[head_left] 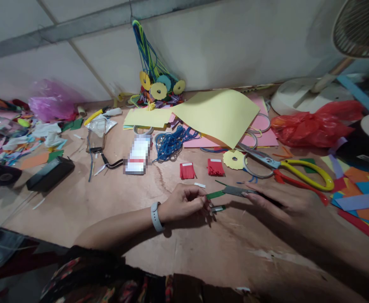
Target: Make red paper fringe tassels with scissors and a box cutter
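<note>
Pinched in my left hand (pixel 186 203) is a small strip of green paper (pixel 215 195), with a green and white bit (pixel 218 208) below the fingertips. My right hand (pixel 279 202) is closed on what look like dark-handled scissors (pixel 234 191). Their grey blades meet the green paper, and the handles are mostly hidden by my fingers. Beyond my hands lie two small red fringed paper pieces (pixel 187 171), each with a white strip along its top. A yellow scalloped paper disc (pixel 234 160) with a centre hole lies near them.
Large yellow-handled scissors (pixel 307 172) lie right of the disc. Behind are blue cord (pixel 172 143), yellow paper sheets (pixel 219 113) and a phone (pixel 138 153). A red plastic bag (pixel 314 126) and fan base (pixel 298 97) stand right. Left are a black box (pixel 50 173) and paper scraps.
</note>
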Demonstrator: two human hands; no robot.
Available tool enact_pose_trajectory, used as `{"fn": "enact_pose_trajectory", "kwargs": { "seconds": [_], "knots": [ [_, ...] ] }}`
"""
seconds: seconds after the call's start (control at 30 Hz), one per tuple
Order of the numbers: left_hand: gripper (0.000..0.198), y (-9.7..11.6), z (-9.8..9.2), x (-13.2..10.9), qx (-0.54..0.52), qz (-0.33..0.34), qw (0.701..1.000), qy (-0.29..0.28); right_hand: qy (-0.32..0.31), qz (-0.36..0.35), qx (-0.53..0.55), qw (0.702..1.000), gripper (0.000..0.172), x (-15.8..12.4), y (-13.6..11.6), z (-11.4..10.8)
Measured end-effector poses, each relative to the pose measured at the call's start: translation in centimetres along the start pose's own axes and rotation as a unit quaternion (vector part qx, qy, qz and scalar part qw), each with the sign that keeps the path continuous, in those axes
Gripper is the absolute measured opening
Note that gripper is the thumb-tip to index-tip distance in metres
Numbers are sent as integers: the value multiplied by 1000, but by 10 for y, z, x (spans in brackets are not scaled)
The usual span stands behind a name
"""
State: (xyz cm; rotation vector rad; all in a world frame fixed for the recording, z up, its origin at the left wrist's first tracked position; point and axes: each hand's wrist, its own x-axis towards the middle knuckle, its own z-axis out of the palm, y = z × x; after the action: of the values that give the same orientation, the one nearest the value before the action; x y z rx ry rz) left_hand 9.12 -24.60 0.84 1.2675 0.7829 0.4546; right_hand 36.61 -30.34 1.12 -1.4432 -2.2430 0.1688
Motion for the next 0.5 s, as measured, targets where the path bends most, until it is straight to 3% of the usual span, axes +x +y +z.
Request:
{"fn": "enact_pose_trajectory", "kwargs": {
  "seconds": [0.27, 0.37, 0.5],
  "knots": [
    [26, -4, 0, 1, -3, -1, 1000, 31, -14, 44, 31, 998, 27, 12, 7, -10],
    [29, -6, 0, 1, -53, -15, 997, 46, -18, 24, 0, 1000, 27, 15, 9, -12],
    [30, -6, 3, 2, -95, -39, 992, 69, -81, -15, -18, 996, 27, 16, 8, -8]
  ]
}}
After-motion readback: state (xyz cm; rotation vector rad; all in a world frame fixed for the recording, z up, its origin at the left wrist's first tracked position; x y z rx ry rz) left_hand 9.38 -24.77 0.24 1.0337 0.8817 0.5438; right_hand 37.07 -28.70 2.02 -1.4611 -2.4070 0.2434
